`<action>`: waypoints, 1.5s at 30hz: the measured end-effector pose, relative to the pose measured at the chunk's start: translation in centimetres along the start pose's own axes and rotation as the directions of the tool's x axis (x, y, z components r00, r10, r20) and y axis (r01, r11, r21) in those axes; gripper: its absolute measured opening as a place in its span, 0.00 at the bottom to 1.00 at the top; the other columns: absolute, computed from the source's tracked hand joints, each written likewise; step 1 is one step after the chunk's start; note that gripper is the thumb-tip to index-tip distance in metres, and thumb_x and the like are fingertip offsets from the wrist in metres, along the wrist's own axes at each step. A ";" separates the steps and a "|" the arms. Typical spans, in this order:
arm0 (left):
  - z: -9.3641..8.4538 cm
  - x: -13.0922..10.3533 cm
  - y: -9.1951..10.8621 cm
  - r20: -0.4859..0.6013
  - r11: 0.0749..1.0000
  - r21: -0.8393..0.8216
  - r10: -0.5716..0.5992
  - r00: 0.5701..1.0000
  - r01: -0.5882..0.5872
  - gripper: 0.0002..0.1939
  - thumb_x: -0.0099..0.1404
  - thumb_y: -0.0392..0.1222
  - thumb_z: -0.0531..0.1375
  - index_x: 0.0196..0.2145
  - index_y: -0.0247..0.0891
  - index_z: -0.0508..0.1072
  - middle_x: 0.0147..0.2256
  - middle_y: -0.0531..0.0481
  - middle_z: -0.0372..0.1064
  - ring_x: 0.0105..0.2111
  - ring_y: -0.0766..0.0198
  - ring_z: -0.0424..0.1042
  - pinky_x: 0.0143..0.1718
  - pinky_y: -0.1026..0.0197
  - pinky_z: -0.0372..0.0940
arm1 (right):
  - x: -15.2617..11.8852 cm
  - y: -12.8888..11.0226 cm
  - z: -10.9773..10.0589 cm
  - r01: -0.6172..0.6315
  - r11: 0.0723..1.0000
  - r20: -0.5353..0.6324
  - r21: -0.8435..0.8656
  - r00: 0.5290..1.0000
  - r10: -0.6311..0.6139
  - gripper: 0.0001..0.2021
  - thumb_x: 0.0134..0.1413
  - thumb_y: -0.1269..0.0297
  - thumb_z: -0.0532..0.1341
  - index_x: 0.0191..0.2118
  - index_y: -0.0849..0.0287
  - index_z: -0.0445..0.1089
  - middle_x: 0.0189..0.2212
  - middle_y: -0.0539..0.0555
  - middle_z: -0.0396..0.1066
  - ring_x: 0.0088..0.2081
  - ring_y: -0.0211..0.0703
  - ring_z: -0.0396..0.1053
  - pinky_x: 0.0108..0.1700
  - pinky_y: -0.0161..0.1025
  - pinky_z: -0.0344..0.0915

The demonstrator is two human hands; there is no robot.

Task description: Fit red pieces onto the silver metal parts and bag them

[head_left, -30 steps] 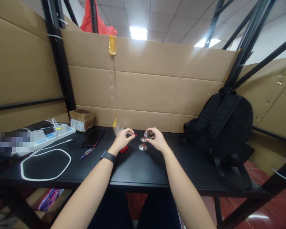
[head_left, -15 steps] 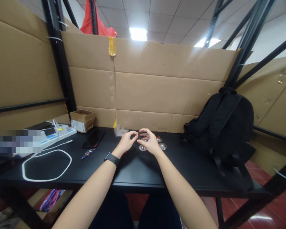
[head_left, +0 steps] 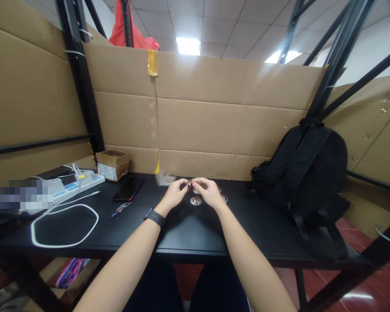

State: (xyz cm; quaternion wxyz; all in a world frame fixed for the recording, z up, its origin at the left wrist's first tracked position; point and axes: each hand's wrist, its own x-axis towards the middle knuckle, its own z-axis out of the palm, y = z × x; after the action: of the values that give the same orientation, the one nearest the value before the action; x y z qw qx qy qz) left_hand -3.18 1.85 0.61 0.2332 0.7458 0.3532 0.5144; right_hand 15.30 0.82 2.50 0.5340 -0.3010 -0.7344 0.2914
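Both of my hands meet above the middle of the black table (head_left: 188, 234), pinching one small round metal disc (head_left: 190, 185) between them. My left hand (head_left: 174, 195), with a dark watch on the wrist, grips its left side with thumb and fingertips. On the other side, the closed fingers of my right hand (head_left: 211, 193) hold it and partly cover it. Just below them lies a similar silvery disc (head_left: 195, 201) with a red piece at its centre. Another disc (head_left: 225, 199) shows beyond my right hand, and more are partly hidden behind it.
A clear plastic item (head_left: 165, 178) lies behind my left hand. Leftward are a phone (head_left: 128, 190), a keychain (head_left: 121, 209), a small cardboard box (head_left: 113, 164), a white cable (head_left: 65, 245) and a power strip (head_left: 79, 184). A black backpack (head_left: 308, 173) stands at right.
The disc in my hands has turned so its face shows more. My right fingers have closed in and shifted slightly right, uncovering the disc below and hiding more of those at right.
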 end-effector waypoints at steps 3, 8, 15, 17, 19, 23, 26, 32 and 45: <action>0.2 0.1 -0.1 0.012 0.995 -0.095 -0.008 1.000 0.009 0.13 0.67 0.48 0.59 0.36 0.36 0.76 0.36 0.46 0.77 0.39 0.59 0.74 0.46 0.59 0.66 | 0.1 -0.1 -0.7 0.072 0.992 -0.023 -0.103 0.997 -0.075 0.07 0.55 0.61 0.66 0.38 0.54 0.79 0.45 0.56 0.78 0.45 0.48 0.76 0.42 0.41 0.71; 0.5 0.0 0.1 0.065 0.985 -0.163 -0.039 0.997 0.049 0.16 0.66 0.52 0.60 0.39 0.35 0.76 0.40 0.44 0.77 0.42 0.57 0.73 0.49 0.57 0.66 | 0.0 -0.1 -1.0 0.119 0.979 0.000 -0.168 0.993 -0.121 0.07 0.54 0.61 0.67 0.39 0.54 0.79 0.45 0.56 0.77 0.46 0.48 0.74 0.42 0.40 0.70; 0.5 0.0 0.1 0.131 0.984 -0.163 -0.052 0.990 0.073 0.17 0.67 0.52 0.59 0.41 0.35 0.75 0.41 0.43 0.77 0.43 0.56 0.74 0.49 0.56 0.67 | 0.1 -0.3 -1.1 0.160 0.952 0.040 -0.263 0.987 -0.155 0.02 0.57 0.64 0.65 0.35 0.53 0.76 0.45 0.54 0.74 0.47 0.47 0.71 0.45 0.41 0.66; 0.1 0.0 -0.3 0.090 0.993 -0.082 -0.079 0.993 0.086 0.16 0.68 0.51 0.57 0.43 0.36 0.75 0.43 0.43 0.77 0.45 0.57 0.74 0.51 0.55 0.66 | 0.2 0.0 -1.4 0.155 0.935 0.050 -0.318 0.988 -0.147 0.02 0.59 0.65 0.63 0.35 0.54 0.75 0.45 0.54 0.72 0.48 0.47 0.70 0.48 0.43 0.65; -0.5 0.0 -0.7 -0.005 0.989 0.069 -0.131 0.991 0.131 0.14 0.69 0.48 0.56 0.45 0.39 0.75 0.46 0.45 0.76 0.47 0.57 0.73 0.52 0.55 0.65 | 0.3 0.5 -1.9 0.137 0.907 0.054 -0.398 0.991 -0.126 0.03 0.59 0.68 0.63 0.34 0.55 0.73 0.45 0.54 0.71 0.48 0.47 0.68 0.52 0.44 0.63; -2.6 -0.2 -1.0 -0.137 0.882 0.395 -0.218 0.966 0.256 0.11 0.68 0.44 0.55 0.44 0.45 0.75 0.48 0.48 0.76 0.50 0.54 0.72 0.52 0.50 0.63 | 0.2 2.0 -2.8 0.031 0.827 0.027 -0.561 0.999 -0.019 0.04 0.58 0.71 0.62 0.33 0.56 0.72 0.41 0.54 0.70 0.47 0.48 0.65 0.54 0.46 0.61; -4.3 -0.5 -0.8 -0.101 0.773 0.575 -0.258 0.961 0.268 0.09 0.65 0.44 0.57 0.40 0.47 0.77 0.47 0.48 0.77 0.52 0.50 0.70 0.51 0.47 0.60 | -0.1 2.8 -3.4 -0.066 0.758 -0.002 -0.649 0.996 0.086 0.05 0.58 0.72 0.62 0.32 0.56 0.72 0.40 0.55 0.69 0.46 0.47 0.65 0.51 0.44 0.62; -6.5 -1.2 -1.0 0.033 0.684 0.661 -0.438 0.898 0.309 0.06 0.59 0.45 0.62 0.33 0.48 0.80 0.40 0.50 0.80 0.46 0.50 0.75 0.49 0.51 0.61 | -0.5 4.1 -3.9 -0.156 0.677 -0.033 -0.720 0.981 0.191 0.03 0.57 0.70 0.63 0.34 0.56 0.74 0.41 0.55 0.70 0.47 0.48 0.66 0.49 0.41 0.62; -7.3 -1.5 -1.4 0.115 0.690 0.662 -0.481 0.869 0.294 0.05 0.55 0.43 0.64 0.30 0.48 0.81 0.35 0.50 0.80 0.39 0.52 0.77 0.46 0.53 0.64 | -0.7 4.3 -10.2 -0.316 0.609 -0.073 -0.727 0.918 0.389 0.17 0.38 0.65 0.74 0.39 0.55 0.77 0.42 0.55 0.74 0.44 0.49 0.72 0.45 0.39 0.66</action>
State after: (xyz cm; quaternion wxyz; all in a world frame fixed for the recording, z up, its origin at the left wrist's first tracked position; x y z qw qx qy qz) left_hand -10.75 1.44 1.34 0.1244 0.7518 0.6174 0.1953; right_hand 25.77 4.19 1.51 0.2680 -0.6119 -0.7388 0.0893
